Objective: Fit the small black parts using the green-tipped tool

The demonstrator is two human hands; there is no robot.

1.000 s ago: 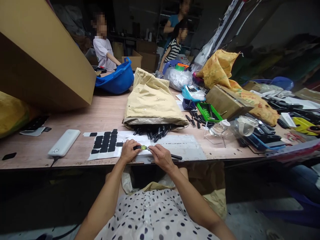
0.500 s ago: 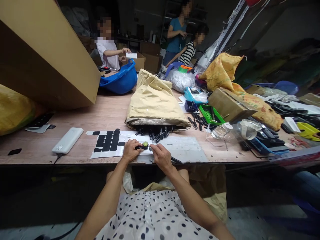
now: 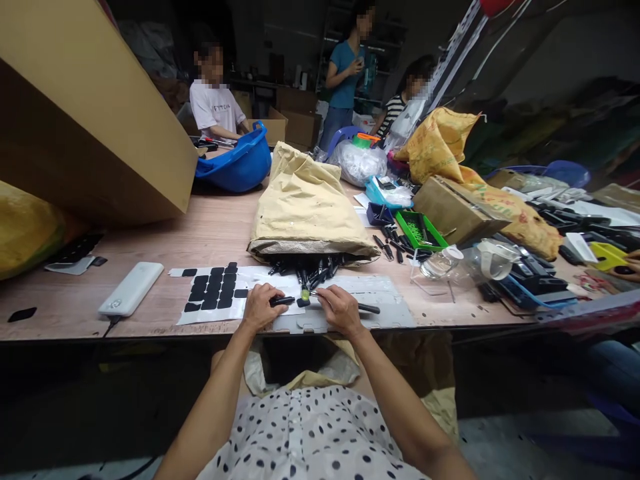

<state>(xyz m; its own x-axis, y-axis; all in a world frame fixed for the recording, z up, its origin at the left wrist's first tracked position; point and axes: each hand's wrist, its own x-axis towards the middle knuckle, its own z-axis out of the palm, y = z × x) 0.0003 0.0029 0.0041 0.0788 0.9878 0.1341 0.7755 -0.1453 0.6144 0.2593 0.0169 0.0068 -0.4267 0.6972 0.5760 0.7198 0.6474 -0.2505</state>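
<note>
Black stick-shaped part [image 3: 283, 301] sits pinched in my left hand [image 3: 261, 307], low over the white backing sheet [image 3: 370, 293] at the near edge of the wooden table [image 3: 210, 230]. My left thumb and forefinger are closed on its rear end, the other fingers curled under, knuckles up, and the part points right toward my other hand. My right hand [image 3: 341, 311] lies palm-down just beside it, fingers closed around a slim tool [image 3: 369, 309] whose dark handle sticks out to the right past my knuckles. The tool's tip meets a small yellow-green piece [image 3: 304, 294] at the front end of the part, between my two hands. Both forearms reach forward from my lap and angle inward, with the wrists about level with the table edge.

Left of my left hand, rows of black pads [image 3: 211, 293] sit on the same sheet, and a white power bank [image 3: 131, 288] lies farther left. Behind my hands a tan paper sack [image 3: 307, 207] lies on its side with loose black parts [image 3: 313, 269] spilling from its mouth.
</note>
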